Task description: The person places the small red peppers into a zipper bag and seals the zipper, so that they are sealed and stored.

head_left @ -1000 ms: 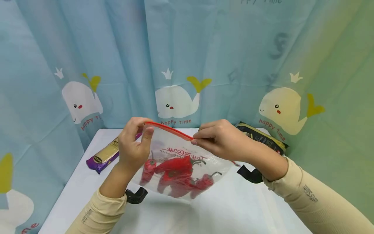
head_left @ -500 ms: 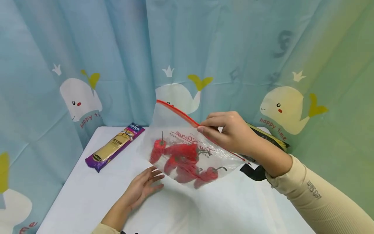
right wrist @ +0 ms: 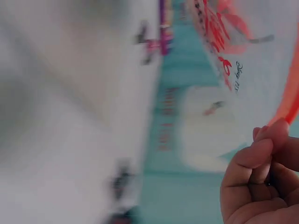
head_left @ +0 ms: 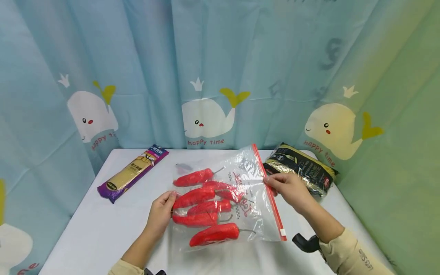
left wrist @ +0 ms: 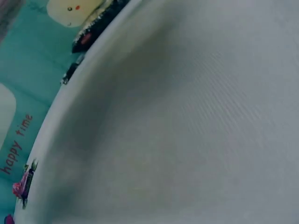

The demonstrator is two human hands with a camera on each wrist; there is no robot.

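A clear zip bag (head_left: 247, 172) lies flat on the white table (head_left: 103, 229), with several red peppers (head_left: 196, 196) inside. Its red zip strip (head_left: 275, 214) runs along the right side. My right hand (head_left: 271, 182) pinches that strip near its upper part. The right wrist view shows the fingertips (right wrist: 273, 137) closed on the red zip strip (right wrist: 292, 93). My left hand (head_left: 170, 200) rests on the bag's left edge beside the peppers, fingers nearly straight. The left wrist view shows only the tabletop, not the hand.
A purple and yellow spaghetti pack (head_left: 132, 172) lies at the table's back left. A black and gold packet (head_left: 302, 168) sits at the back right, just beyond my right hand. A whale-print curtain (head_left: 206, 76) hangs behind the table.
The bag, held up in the air before, now lies flat on the table with its zip strip to the right. The left hand let go of the strip and came to the bag's left edge.
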